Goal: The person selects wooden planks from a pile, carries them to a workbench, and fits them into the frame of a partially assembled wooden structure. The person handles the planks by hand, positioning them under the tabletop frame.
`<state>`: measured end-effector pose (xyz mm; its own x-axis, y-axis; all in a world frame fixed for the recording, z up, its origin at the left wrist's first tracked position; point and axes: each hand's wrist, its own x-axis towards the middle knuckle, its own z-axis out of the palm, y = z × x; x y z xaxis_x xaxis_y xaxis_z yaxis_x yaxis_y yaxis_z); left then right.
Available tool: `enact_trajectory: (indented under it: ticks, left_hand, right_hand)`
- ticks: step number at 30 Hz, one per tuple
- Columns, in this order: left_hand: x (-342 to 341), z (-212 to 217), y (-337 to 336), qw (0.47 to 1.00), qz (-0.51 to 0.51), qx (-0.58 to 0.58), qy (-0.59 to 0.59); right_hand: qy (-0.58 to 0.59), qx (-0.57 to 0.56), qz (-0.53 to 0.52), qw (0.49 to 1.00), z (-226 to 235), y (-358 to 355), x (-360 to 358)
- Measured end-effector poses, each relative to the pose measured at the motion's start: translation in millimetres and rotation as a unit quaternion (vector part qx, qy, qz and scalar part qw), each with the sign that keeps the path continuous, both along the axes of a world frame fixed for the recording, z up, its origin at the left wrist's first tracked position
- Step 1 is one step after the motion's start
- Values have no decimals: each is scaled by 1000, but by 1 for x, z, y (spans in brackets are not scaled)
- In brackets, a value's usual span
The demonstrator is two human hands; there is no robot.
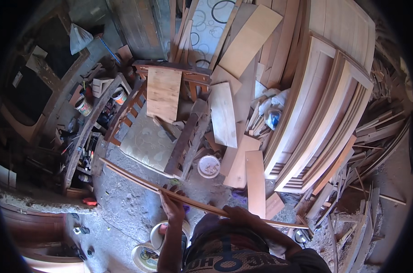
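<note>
The strip (198,203) lies in both hands before the torso, long axis ten to four o'clock, the left hand (172,208) half-curled round it, the right hand (239,215), toward four, closed over it.

Our bare hands (172,209): two
Round pale plastic buckets (83,108): we count five
Pale patterned seat cushion (148,143): one

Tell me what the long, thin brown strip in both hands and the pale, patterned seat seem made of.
Long, thin brown strip: likely wood, apparently unvarnished; tan colour, little shine.
Pale, patterned seat: fabric or vinyl covering, seemingly low-sheen, given its leafy motif; can't tell which.
</note>
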<state>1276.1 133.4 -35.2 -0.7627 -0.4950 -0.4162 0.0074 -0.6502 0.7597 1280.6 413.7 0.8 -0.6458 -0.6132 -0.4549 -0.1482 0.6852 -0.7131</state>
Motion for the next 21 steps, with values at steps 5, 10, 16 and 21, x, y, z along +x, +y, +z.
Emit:
enact_trajectory:
  ticks: [5,10,16,21]
  left_hand:
    - [-1,24,-22,1000,-22,-17,10]
    - [46,-6,-52,989,101,-54,-95]
    - [72,5,-48,959,230,-35,-161]
    - [93,15,-45,932,327,-34,-155]
  right_hand:
    - [34,3,2,999,-35,-16,-45]
    - [105,32,43,993,-52,-36,-86]
    - [197,-78,202,956,-135,-32,-129]
    - [87,-62,73,992,-111,-68,-154]
